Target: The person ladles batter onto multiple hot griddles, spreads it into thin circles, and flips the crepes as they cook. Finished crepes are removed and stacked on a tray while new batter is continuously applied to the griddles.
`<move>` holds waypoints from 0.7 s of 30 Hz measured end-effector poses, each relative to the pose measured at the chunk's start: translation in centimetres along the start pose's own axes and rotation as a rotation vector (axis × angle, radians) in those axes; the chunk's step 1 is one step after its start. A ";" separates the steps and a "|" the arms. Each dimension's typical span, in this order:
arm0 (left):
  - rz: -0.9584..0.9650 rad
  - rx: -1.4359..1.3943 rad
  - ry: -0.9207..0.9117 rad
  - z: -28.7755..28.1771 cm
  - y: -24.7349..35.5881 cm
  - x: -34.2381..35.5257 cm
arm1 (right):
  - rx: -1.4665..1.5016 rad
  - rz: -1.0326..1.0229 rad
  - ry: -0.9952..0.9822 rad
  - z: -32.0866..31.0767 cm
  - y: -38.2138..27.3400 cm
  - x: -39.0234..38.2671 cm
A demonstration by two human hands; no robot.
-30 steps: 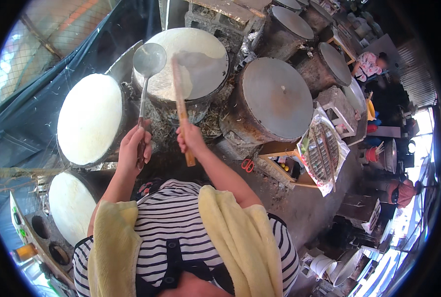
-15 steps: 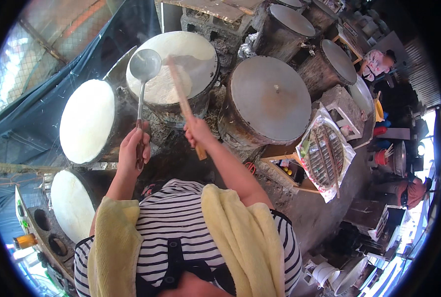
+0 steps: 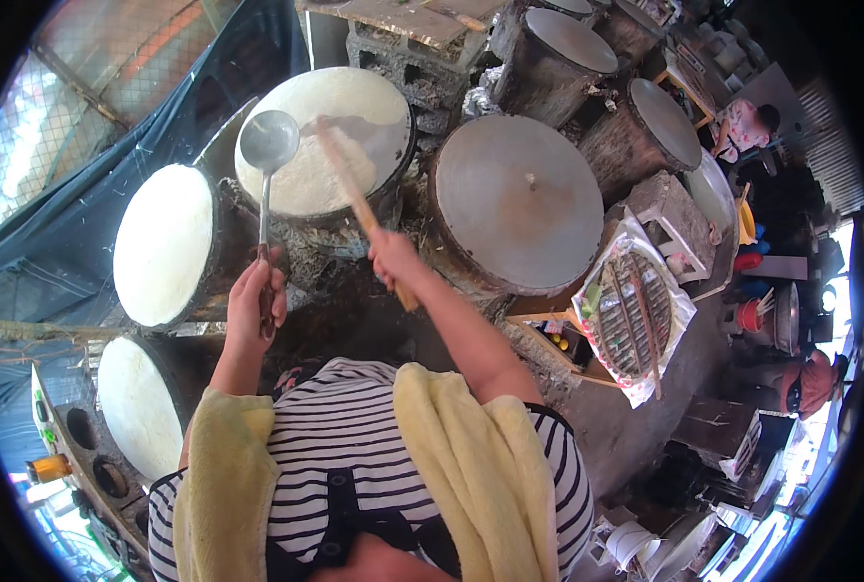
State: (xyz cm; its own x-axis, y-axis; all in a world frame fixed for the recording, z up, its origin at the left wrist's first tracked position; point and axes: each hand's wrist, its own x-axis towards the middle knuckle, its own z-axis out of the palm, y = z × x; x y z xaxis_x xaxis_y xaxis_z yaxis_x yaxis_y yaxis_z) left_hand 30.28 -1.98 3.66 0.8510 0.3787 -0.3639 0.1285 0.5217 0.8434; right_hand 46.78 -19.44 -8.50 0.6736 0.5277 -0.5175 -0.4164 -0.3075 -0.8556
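1. The round griddle (image 3: 385, 138) sits at the upper left of the frame, pale batter (image 3: 330, 92) over much of its top and a greyer patch toward its right.
2. The far end of my wooden stick (image 3: 348, 184) is at the batter, slightly blurred.
3. My right hand (image 3: 394, 258), near centre, has its fingers closed around that stick.
4. My left hand (image 3: 256, 296), left of centre, curls its fingers around the handle of a metal ladle (image 3: 269, 142); the ladle's bowl overlaps the griddle's left part, and I cannot tell if they touch.
5. A white-covered griddle (image 3: 163, 244) stands at left, a bare grey griddle (image 3: 519, 209) right of centre.
6. A yellow towel (image 3: 471, 456) drapes over me, lower centre.
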 end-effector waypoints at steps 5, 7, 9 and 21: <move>-0.012 -0.005 -0.008 -0.1 0.3 0.7 | -0.337 -0.262 0.060 0.4 3.4 1.2; -0.002 0.018 -0.004 -0.7 0.8 1.1 | -0.248 -0.013 0.158 -1.0 -0.4 0.4; -0.004 0.020 -0.011 -1.1 1.2 1.6 | -0.210 0.006 0.181 -2.6 -2.4 1.2; -0.047 -0.015 -0.055 -5.0 3.4 4.9 | -0.842 -0.275 0.524 -3.9 0.4 6.2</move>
State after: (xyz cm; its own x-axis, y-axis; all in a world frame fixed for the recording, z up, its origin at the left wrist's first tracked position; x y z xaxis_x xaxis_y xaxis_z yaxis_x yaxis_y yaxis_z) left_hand 32.35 5.47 2.72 0.8709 0.3110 -0.3806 0.1619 0.5497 0.8195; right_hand 53.17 -19.36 -12.09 0.9469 0.3137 -0.0702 0.2194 -0.7903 -0.5722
